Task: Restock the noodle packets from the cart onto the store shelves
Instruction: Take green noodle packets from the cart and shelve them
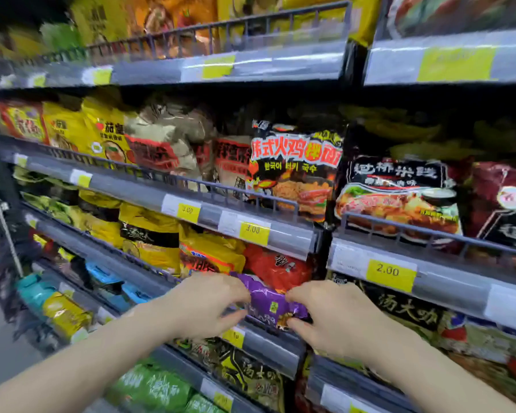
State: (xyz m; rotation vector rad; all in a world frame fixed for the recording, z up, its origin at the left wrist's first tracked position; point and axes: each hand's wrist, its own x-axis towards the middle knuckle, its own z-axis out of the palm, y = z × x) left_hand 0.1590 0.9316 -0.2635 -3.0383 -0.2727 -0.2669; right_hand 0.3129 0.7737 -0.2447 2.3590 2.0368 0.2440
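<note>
Store shelves ahead: we pinch one purple noodle packet, left hand and right hand gripping its ends.

Two bare arms come in from the bottom. The left hand and right hand wear no gloves, rings or sleeves.

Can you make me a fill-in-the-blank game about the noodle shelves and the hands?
1. Both hands, the left hand and the right hand, hold a packet whose colour is ____.
2. The packet just behind it on the shelf is ____ in colour.
3. The yellow price tag on the right-hand shelf rail reads ____.
4. The packets at the bottom, under the left forearm, are ____ in colour.

Missing words: purple; red; 2.00; green
</note>
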